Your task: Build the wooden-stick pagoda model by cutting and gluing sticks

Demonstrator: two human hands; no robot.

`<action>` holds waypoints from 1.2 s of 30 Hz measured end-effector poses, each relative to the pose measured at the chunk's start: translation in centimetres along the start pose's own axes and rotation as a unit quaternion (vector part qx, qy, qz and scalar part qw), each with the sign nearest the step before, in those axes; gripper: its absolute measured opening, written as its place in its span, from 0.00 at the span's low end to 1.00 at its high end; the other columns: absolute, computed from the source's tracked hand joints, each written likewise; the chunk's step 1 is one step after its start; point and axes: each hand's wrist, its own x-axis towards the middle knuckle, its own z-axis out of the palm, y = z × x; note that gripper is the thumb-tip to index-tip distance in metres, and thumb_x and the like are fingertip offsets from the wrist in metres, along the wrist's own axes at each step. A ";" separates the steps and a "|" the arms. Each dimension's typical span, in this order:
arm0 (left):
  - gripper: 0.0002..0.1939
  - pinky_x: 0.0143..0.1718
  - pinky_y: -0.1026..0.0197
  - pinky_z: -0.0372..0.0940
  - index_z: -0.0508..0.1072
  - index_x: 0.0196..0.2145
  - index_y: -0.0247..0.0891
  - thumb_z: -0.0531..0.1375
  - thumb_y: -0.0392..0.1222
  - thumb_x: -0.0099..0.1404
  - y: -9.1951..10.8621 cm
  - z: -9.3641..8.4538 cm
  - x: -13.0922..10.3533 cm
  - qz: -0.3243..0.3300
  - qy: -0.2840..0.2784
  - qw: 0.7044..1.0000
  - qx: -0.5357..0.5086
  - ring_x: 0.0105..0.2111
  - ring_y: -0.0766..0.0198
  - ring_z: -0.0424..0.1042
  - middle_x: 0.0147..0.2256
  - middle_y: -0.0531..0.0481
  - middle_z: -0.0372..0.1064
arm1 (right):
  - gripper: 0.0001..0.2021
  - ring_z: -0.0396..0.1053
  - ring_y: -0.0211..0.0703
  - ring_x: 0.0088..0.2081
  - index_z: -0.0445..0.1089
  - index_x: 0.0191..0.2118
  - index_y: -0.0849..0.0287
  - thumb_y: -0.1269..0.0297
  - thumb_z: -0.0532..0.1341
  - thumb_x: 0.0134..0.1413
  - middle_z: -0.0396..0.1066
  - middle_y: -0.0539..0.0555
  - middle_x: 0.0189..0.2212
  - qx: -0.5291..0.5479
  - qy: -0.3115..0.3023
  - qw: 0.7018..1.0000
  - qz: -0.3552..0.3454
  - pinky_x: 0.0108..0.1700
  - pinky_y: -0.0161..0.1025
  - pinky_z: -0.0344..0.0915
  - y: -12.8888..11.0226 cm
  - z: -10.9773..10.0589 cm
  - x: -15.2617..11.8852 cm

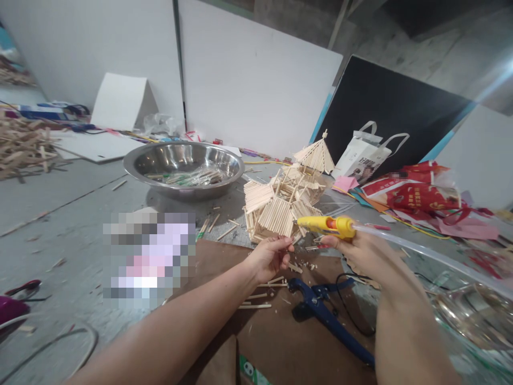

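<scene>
right hand (360,251) curled round yellow glue gun (332,225), left hand (269,259) pinched shut, contents unclear, steel basin (186,188) sits at eleven o'clock, blue cutter (324,313) between forearms (204,302).

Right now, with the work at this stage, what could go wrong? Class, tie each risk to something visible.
The glue gun has its nozzle close to the left hand, so a slip might burn the fingers. It also points at the stick model, which a knock could probably damage. The blue cutter's cramped spot between the forearms might get it bumped.
</scene>
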 end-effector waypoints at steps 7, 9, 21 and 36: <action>0.02 0.11 0.70 0.50 0.66 0.27 0.33 0.56 0.32 0.52 0.0 -0.1 0.1 -0.004 0.009 1.000 0.012 0.11 0.75 0.57 0.18 0.57 0.63 | 0.18 0.68 0.45 0.32 0.68 0.36 0.56 0.49 0.53 0.46 0.72 0.50 0.31 -0.010 0.012 1.000 -0.001 0.33 0.40 0.62 0.0 0.0 -0.1; 0.03 0.11 0.70 0.50 0.67 0.28 0.32 0.55 0.33 0.52 0.0 -0.1 0.1 -0.009 0.007 1.000 0.012 0.11 0.75 0.57 0.18 0.57 0.63 | 0.17 0.68 0.45 0.32 0.68 0.36 0.56 0.50 0.53 0.46 0.72 0.49 0.31 -0.010 0.020 1.000 -0.007 0.32 0.39 0.62 0.1 0.1 -0.1; 0.02 0.11 0.70 0.50 0.66 0.26 0.33 0.56 0.34 0.53 0.1 -0.1 0.0 -0.011 0.006 1.000 0.014 0.11 0.75 0.56 0.18 0.57 0.63 | 0.17 0.67 0.44 0.31 0.68 0.37 0.55 0.50 0.54 0.45 0.71 0.50 0.31 -0.008 0.014 1.000 -0.007 0.31 0.38 0.62 0.6 0.2 0.1; 0.09 0.11 0.69 0.46 0.65 0.26 0.35 0.57 0.44 0.50 1.4 -0.4 -1.4 -0.079 -0.058 0.937 0.335 0.11 0.75 0.54 0.18 0.56 0.63 | 0.16 0.66 0.42 0.27 0.67 0.31 0.57 0.49 0.54 0.45 0.70 0.50 0.25 -0.036 0.080 0.996 -0.012 0.27 0.37 0.62 0.1 -0.7 -0.1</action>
